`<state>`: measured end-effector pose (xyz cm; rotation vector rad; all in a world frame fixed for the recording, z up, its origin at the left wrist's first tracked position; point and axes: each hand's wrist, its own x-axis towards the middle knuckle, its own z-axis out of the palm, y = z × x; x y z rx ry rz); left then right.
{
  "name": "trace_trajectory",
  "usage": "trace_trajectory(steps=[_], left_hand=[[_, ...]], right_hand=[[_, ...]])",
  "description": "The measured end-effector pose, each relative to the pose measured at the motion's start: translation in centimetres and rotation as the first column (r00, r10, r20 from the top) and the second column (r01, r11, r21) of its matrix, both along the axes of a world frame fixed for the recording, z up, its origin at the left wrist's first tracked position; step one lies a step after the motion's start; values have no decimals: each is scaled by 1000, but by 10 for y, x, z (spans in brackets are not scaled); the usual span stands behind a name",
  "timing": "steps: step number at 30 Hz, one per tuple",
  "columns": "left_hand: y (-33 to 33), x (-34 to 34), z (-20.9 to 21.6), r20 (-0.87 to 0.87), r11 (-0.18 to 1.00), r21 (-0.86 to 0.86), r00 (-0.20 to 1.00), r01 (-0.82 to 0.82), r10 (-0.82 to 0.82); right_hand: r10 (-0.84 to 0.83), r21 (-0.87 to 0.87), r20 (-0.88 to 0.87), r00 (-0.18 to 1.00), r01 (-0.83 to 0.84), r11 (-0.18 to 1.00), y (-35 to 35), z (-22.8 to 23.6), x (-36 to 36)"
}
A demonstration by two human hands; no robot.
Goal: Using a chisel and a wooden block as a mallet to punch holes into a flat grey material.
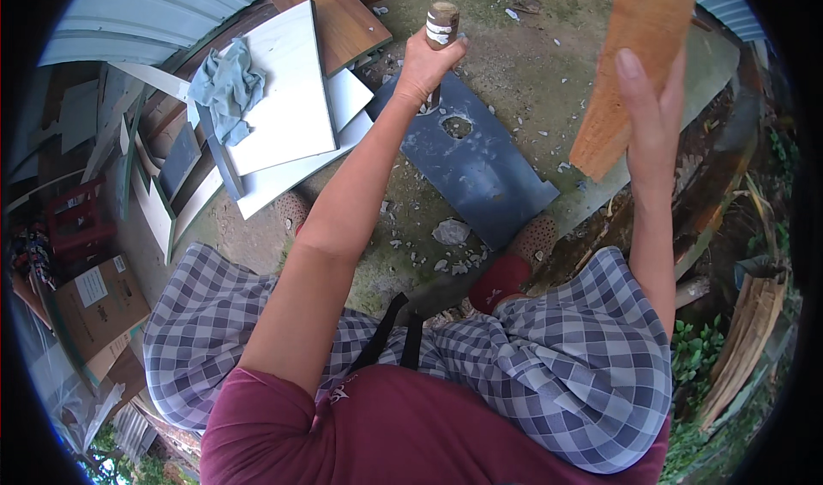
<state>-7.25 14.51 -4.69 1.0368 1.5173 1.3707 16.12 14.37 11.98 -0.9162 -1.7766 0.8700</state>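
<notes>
My left hand [429,60] is wrapped round a thick wooden handle [442,24] with white bands near its top. The tool stands upright, and its lower end, partly hidden by my hand, meets or hovers over a dark grey panel [489,172]. Which of the two, I cannot tell. Beside it a ragged hole [457,127] goes through the panel. My right hand [656,125] grips a thick orange-brown piece of wood [639,65], raised at the right, thumb lying along its near face. The panel lies on the ground in front of my feet.
At the left, white boards [287,90] are stacked with a blue-grey cloth [229,90] on top. A brown board [339,18] lies behind them. White rubble [452,232] is scattered over the ground. A cardboard box [101,305] stands far left; split wood [746,339] and plants are at the right.
</notes>
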Motion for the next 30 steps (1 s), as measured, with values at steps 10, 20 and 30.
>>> trace_trajectory(steps=[10,20,30], left_hand=[[-1,8,1,-49,1000,28,999,7,-6],[7,13,4,-24,999,30,1000,-18,19],[1,17,-4,-57,1000,-29,998,-6,4]], right_hand=[[135,-132,136,981,-117,984,15,-4,-10],[188,-257,591,784,-39,966,10,-17,-32],[98,-242,551,829,47,969,13,-23,-32]])
